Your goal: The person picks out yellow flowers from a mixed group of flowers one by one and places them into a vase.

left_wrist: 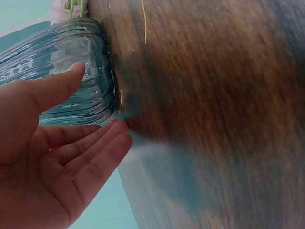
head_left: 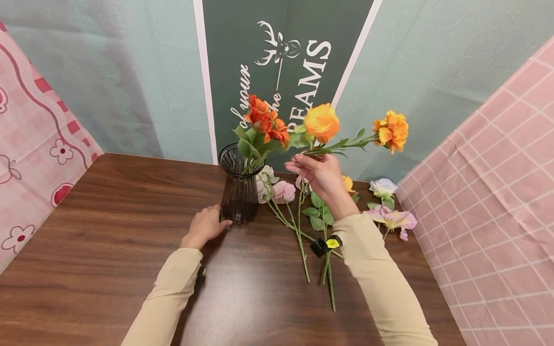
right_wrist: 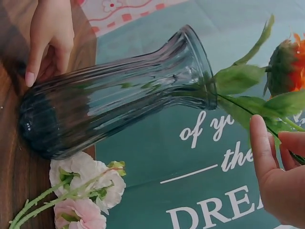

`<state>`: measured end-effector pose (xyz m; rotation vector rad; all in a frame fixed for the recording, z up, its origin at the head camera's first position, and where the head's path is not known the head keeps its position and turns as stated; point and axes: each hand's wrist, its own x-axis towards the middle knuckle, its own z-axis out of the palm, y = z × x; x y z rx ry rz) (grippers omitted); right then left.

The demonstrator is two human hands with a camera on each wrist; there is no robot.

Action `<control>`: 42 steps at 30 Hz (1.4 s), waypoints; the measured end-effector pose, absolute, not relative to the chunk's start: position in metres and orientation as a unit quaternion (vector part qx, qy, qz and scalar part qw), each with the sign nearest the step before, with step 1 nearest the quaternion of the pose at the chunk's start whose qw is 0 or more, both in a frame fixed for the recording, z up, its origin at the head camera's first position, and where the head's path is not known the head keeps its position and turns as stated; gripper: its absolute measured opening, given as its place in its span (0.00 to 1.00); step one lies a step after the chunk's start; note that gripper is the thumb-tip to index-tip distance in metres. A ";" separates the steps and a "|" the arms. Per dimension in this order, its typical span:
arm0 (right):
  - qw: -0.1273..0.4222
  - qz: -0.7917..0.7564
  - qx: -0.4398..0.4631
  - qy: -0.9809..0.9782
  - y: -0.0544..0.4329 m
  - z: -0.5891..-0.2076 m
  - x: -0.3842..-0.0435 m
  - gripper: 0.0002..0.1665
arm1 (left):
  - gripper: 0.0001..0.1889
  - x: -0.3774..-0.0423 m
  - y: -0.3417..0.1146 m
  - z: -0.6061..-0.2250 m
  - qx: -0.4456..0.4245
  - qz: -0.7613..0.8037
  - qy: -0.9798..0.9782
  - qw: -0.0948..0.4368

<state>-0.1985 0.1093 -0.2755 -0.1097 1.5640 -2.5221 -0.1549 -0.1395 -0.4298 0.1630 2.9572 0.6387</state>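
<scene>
A dark ribbed glass vase (head_left: 239, 192) stands upright on the table, with a stem bearing red-orange flowers (head_left: 265, 120) in its mouth. My left hand (head_left: 205, 225) rests at the vase's base on the left side, its fingers fairly straight in the left wrist view. Right of the vase mouth, my right hand (head_left: 321, 174) pinches the stem of an orange-yellow carnation-like flower (head_left: 391, 131), whose bloom points right. In the right wrist view, a dark thin stem (right_wrist: 243, 109) runs between the vase mouth and these fingers. A yellow rose-like flower (head_left: 321, 123) shows above this hand; where its stem ends is hidden.
On the table (head_left: 112, 230), pink flowers (head_left: 283, 191) and white flowers (right_wrist: 86, 179) lie right of the vase, with leafy stems (head_left: 318, 211) pointing toward me. Farther right are a pale blue-white flower (head_left: 383, 187) and a lilac flower (head_left: 396, 218). Cloth hangs behind and at both sides.
</scene>
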 end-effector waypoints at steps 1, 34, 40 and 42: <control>0.087 -0.845 -0.037 0.526 0.108 -0.276 -0.199 0.06 | 0.29 -0.155 -0.140 -0.430 0.054 0.211 0.974 0.056; 0.108 -0.774 -0.046 0.623 0.087 -0.293 -0.206 0.08 | 0.32 -0.154 -0.139 -0.430 0.051 0.216 0.972 0.078; 0.111 -0.763 -0.056 0.634 0.085 -0.294 -0.206 0.09 | 0.31 -0.154 -0.139 -0.430 0.055 0.214 0.972 0.075; 0.112 -0.758 -0.058 0.640 0.084 -0.294 -0.206 0.07 | 0.31 -0.154 -0.139 -0.431 0.055 0.213 0.973 0.074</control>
